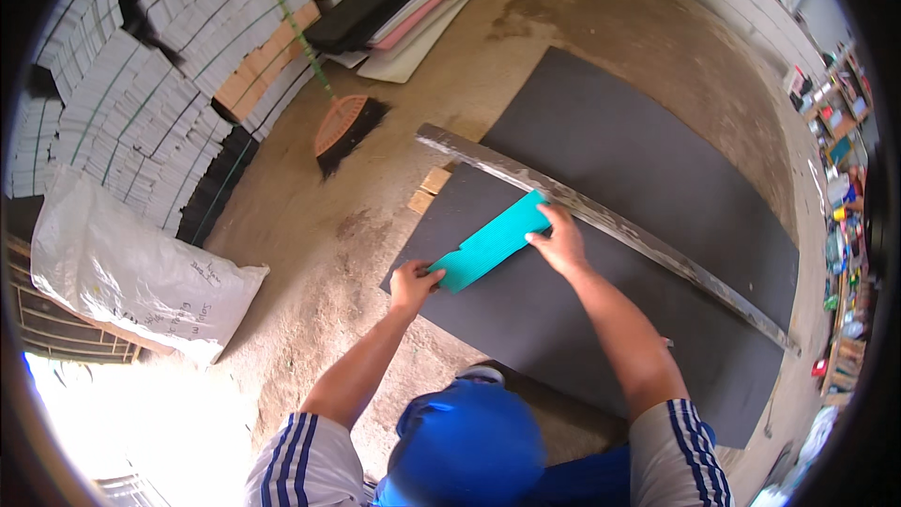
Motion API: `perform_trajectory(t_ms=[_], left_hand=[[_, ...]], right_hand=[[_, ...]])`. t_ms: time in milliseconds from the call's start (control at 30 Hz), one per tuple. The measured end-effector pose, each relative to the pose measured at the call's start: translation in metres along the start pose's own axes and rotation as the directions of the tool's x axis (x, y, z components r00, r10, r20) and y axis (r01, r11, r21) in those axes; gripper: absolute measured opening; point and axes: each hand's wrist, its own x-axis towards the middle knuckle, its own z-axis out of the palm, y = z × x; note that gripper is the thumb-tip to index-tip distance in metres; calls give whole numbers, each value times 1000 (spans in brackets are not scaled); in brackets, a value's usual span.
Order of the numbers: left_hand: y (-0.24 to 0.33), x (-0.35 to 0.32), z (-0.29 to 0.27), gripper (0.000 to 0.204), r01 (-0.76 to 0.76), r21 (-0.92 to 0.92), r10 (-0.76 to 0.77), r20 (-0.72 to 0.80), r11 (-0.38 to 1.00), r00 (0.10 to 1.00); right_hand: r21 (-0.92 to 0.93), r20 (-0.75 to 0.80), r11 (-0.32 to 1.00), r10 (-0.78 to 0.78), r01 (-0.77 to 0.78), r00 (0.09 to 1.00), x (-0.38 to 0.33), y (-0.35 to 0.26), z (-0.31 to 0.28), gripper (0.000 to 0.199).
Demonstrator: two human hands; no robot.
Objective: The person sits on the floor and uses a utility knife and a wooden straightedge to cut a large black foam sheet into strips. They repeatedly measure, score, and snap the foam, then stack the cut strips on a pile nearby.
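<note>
A flat turquoise strip point(497, 239), with a small notch in its upper edge near the left end, slants above a large black sheet point(601, 122). My left hand point(413, 285) pinches its lower left end between thumb and fingers. The upper right end is gripped by my right hand point(561, 242), thumb on the near edge and fingers around the far corner. Just beyond the right hand, a long worn bar point(610, 218) with pale patches lies diagonally across the black sheet. Whether the strip touches the sheet I cannot tell.
Two small wooden blocks point(430, 190) sit by the sheet's left edge. Farther left are a broom point(340, 125), a white sack point(141, 268) and strapped stacks of pale sheets point(113, 84). Loose sheets point(413, 47) lie at the back. Cluttered shelves point(845, 253) line the right.
</note>
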Motion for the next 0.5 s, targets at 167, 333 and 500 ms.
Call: perform_trajectory(t_ms=[167,333,500], left_hand=[[-47,-10,-43,44,72,-125,-116,-390,990,914],[-74,-8,-35,46,29,-353,-228,-538,935,812],[-103,-7,-18,48,-93,-505,-292,-628,858,721]], right_hand=[[-51,235,998,59,-48,970,38,-46,98,73],[-115,323,992,89,-54,942,68,-71,135,73],[-226,358,974,68,16,931,73,-79,147,76]])
